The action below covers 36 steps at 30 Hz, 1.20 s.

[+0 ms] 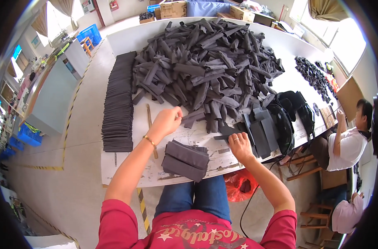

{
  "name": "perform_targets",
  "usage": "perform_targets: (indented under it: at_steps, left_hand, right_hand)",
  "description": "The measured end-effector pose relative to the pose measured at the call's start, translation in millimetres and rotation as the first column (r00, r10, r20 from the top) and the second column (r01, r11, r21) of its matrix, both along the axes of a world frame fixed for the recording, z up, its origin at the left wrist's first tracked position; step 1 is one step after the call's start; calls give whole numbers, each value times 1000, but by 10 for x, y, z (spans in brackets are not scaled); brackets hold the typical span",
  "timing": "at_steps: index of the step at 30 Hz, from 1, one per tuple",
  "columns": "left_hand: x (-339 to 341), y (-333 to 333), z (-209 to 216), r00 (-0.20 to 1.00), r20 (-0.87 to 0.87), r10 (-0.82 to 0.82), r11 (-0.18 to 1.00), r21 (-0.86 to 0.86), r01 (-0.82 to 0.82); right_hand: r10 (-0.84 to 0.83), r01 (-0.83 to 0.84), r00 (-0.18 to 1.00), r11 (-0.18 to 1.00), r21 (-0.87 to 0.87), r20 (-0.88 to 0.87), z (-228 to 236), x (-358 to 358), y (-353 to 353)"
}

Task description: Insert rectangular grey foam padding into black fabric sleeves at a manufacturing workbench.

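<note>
— White worktable (pixel 290 79) was heaped with dark pieces (pixel 209 62). Where was the dark strip (pixel 221 137) noted?
— At the palm-down right hand (pixel 241 147), long axis running left from bent fingertips; whether it was pinched could not be told. Left hand (pixel 167 121) was held farther off, fingers curled together.

Daylight comes flooding through the right-hand window (pixel 351 45), a beige curtain (pixel 328 9) bunched up beside it! Over on the left, another window (pixel 53 25) glares, with a white wall (pixel 129 10) beyond. Down we go: pale grey floor (pixel 83 176), yellow-and-black tape (pixel 48 167) cutting across, a long grey unit (pixel 52 99), blue crates (pixel 89 35), and wooden stools (pixel 304 174) out right!
</note>
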<state>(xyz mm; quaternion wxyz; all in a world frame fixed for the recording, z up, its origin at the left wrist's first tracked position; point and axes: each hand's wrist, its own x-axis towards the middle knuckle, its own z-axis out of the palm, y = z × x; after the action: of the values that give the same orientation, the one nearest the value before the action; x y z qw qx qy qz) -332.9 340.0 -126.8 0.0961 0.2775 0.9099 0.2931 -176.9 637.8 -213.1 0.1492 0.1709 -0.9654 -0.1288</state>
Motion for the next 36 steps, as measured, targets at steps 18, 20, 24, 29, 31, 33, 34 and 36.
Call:
perform_targets:
  at_steps: [18, 20, 24, 29, 31, 33, 34, 36]
  left_hand:
    - [999, -171, -107, 632, 751, -192, -96, 626, -774]
    - [1000, -157, -195, 643, 726, -243, -88, 644, -760]
    - [963, -198, -249, 558, 678, -478, -142, 567, -811]
    - [1061, -149, -39, 538, 745, -394, -67, 561, -825]
    - [1098, -162, 41, 518, 759, -394, -76, 535, -842]
    - [1090, -215, -44, 526, 739, -420, -1, 580, -815]
    - [1090, -224, -75, 528, 738, -420, -1, 581, -814]
    - [1096, -221, -120, 576, 721, -386, 8, 627, -779]
  right_hand:
    - [-16, 91, 996, 333, -939, 91, 950, 525, -1263]
    - [-12, 3, 1000, 441, -898, -2, 931, 562, -1326]
    - [45, -97, 995, 510, -855, -86, 878, 588, -1372]
    - [-2, 27, 1000, 363, -931, 28, 944, 654, -1419]
    - [31, 29, 999, 376, -926, 44, 980, 654, -1398]
    - [0, -21, 1000, 441, -897, -24, 1017, 646, -1401]
    - [0, -23, 1000, 440, -898, -25, 1040, 642, -1406]
    - [-30, -38, 998, 455, -890, -59, 1069, 644, -1420]
